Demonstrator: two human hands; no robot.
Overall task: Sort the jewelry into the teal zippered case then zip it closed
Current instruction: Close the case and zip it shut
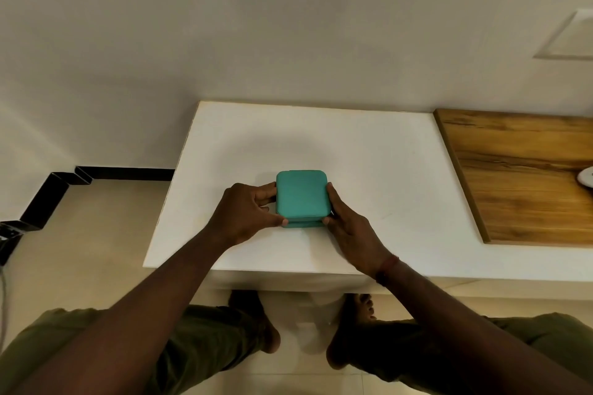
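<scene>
Teal case (301,196) sits near the front middle of the white table (369,154), lid lying over its base. The left grip (247,213) grasps its left side, thumb at the near corner. The right grip (349,231) clasps the right side likewise. A wooden board (519,176) lies well to the right.

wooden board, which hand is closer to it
Right. The right hand grips the side of the teal case facing the wooden board; the left hand grips the opposite side, farther away.
</scene>
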